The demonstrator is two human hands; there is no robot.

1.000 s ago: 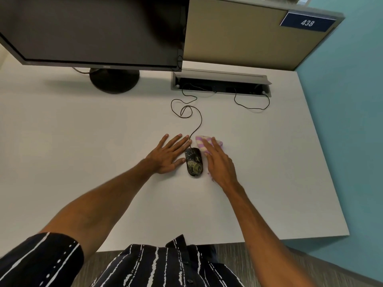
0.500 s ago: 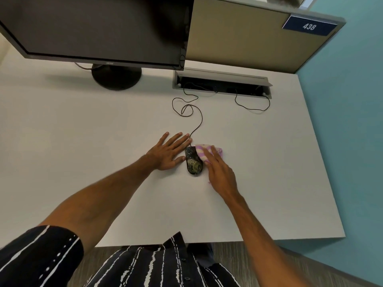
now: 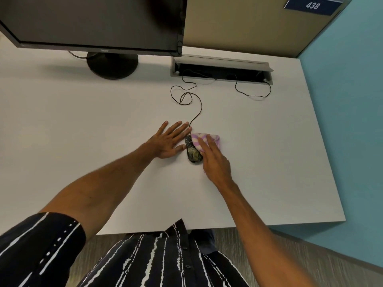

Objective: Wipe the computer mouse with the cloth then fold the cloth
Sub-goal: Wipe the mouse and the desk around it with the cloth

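Observation:
A dark patterned computer mouse (image 3: pixel 192 154) lies on the white desk (image 3: pixel 83 125), its black cord (image 3: pixel 198 108) running back to a cable tray. A pink and white striped cloth (image 3: pixel 204 139) is draped over the mouse's front right part. My right hand (image 3: pixel 215 160) presses flat on the cloth, fingers spread over it and against the mouse's right side. Left of the mouse, my left hand (image 3: pixel 169 140) rests flat on the desk with fingers apart, its fingertips touching the mouse's left edge.
A black monitor (image 3: pixel 93 23) on a round stand (image 3: pixel 113 65) stands at the back left. A recessed cable tray (image 3: pixel 221 69) with a second looped cord (image 3: pixel 252 92) sits behind the mouse. A beige partition and teal wall bound the desk at back and right.
My right hand has slid the cloth leftward from beside the mouse onto its front. The left hand has stayed flat beside the mouse.

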